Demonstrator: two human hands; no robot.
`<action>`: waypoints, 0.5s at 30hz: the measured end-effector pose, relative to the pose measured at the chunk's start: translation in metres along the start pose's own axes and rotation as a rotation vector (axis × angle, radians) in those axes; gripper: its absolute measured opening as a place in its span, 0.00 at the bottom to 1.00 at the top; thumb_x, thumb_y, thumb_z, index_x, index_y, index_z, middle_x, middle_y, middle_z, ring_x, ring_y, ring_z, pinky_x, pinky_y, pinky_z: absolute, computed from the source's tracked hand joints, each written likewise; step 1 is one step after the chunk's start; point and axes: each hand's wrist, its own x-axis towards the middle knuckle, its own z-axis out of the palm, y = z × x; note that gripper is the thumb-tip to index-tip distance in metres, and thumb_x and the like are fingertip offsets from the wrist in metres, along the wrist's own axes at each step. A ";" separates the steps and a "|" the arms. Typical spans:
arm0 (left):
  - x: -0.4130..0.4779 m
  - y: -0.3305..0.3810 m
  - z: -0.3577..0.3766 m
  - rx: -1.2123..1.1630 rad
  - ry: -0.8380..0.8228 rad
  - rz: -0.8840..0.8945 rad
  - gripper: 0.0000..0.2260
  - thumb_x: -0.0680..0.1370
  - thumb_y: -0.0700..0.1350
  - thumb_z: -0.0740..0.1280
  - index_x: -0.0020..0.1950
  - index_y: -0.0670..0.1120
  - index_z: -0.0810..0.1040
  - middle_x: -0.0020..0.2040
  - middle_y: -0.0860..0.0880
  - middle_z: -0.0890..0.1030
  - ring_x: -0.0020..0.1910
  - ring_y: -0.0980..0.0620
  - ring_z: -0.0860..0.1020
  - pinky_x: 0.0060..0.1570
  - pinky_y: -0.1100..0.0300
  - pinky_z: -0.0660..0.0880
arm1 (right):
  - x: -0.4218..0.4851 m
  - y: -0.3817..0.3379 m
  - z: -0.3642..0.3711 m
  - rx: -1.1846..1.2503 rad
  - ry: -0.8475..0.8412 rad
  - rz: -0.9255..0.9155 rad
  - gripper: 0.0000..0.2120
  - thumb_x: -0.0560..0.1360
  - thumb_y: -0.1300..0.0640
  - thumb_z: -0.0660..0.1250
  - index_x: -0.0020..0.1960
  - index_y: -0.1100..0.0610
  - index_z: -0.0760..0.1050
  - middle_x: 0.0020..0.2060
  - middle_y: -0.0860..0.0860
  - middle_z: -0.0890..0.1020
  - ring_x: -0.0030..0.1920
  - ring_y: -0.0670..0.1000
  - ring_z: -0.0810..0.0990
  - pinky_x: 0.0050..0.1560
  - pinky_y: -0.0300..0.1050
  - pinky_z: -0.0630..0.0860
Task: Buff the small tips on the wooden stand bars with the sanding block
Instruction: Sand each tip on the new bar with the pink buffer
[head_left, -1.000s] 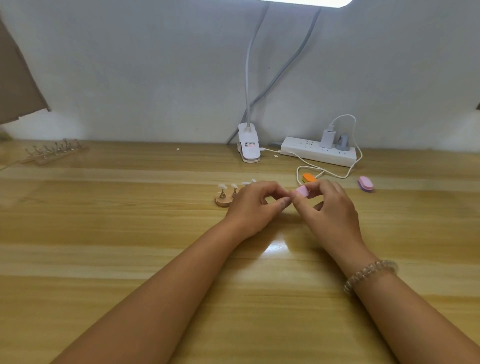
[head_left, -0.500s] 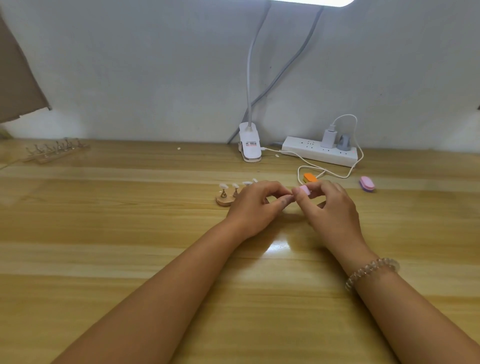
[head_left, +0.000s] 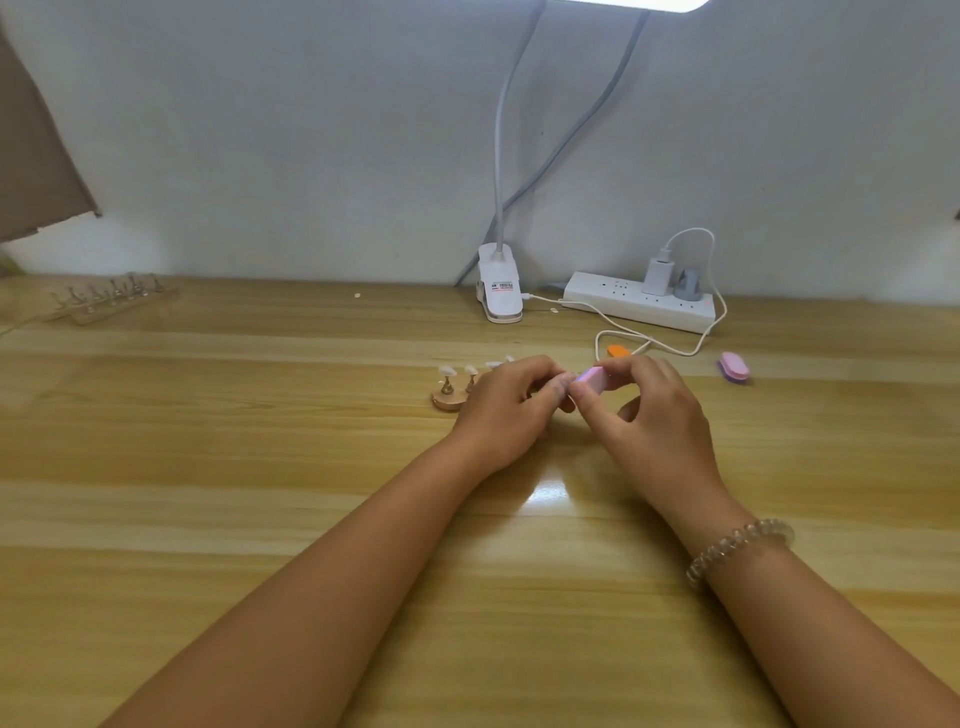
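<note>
Head view: hands meet on tabletop (head_left: 260, 467).
Right grip (head_left: 654, 415): pinching pink sanding block (head_left: 589, 379).
Left grip (head_left: 506, 410): curled, cannot tell on what.
Wooden stand (head_left: 448, 399): 9 o'clock of block, partly covered; white tips (head_left: 445, 370) upright.

Pink sanding block (head_left: 589, 379) pinched by right hand (head_left: 652, 421), beside left hand (head_left: 506, 410) curled over wooden stand bar (head_left: 448, 399).
</note>
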 end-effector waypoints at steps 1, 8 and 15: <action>-0.001 0.001 0.000 -0.013 -0.007 -0.004 0.08 0.82 0.46 0.64 0.49 0.47 0.82 0.39 0.55 0.83 0.36 0.46 0.79 0.44 0.43 0.78 | 0.000 0.001 -0.001 -0.001 0.008 0.017 0.14 0.72 0.41 0.69 0.52 0.49 0.77 0.49 0.43 0.78 0.35 0.44 0.76 0.48 0.49 0.76; -0.001 0.003 -0.001 -0.047 -0.016 -0.003 0.07 0.82 0.44 0.64 0.51 0.46 0.82 0.41 0.54 0.83 0.32 0.56 0.76 0.39 0.53 0.75 | 0.002 0.003 0.000 -0.074 -0.003 0.050 0.14 0.73 0.44 0.70 0.54 0.50 0.77 0.50 0.43 0.77 0.44 0.48 0.79 0.53 0.53 0.75; -0.002 0.006 -0.001 -0.084 0.010 -0.015 0.06 0.81 0.40 0.65 0.48 0.50 0.79 0.49 0.53 0.84 0.40 0.56 0.78 0.49 0.47 0.77 | 0.001 0.007 0.000 -0.348 -0.134 0.195 0.16 0.75 0.47 0.64 0.62 0.45 0.76 0.57 0.48 0.74 0.64 0.54 0.71 0.63 0.53 0.63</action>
